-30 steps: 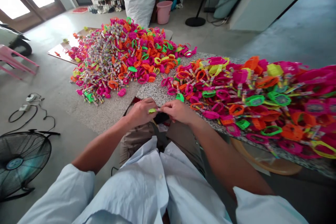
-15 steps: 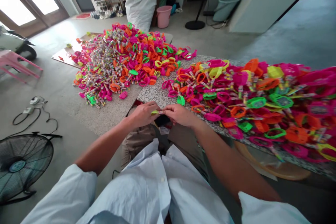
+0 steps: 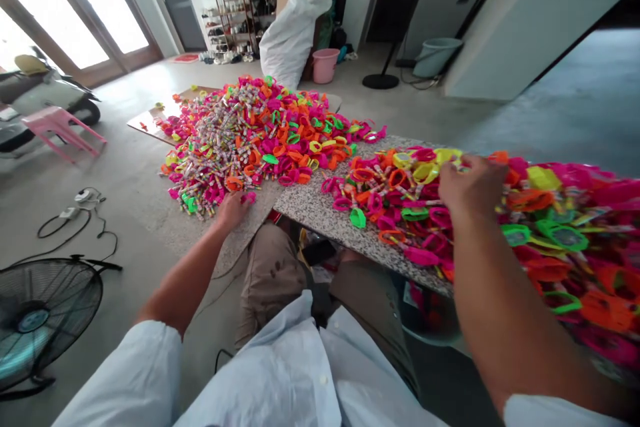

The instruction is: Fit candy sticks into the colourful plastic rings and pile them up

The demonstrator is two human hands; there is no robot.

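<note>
Two heaps of neon plastic rings, kept within arm's reach: left hand out at ten o'clock, fingers curled loosely down at the near edge of the floor pile of pink and orange rings with candy tubes, beside a pink ring, grip not discernible. Right hand at two o'clock over the speckled stone slab, fingers bent into the heap of loose rings, apparently grasping near a yellow ring.

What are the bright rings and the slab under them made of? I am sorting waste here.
Rings: likely moulded plastic, neon colours, smooth, slightly glossy. Slab: looks like speckled granite or terrazzo, grey flecked and matt. The right hand reaches into the rings.
</note>
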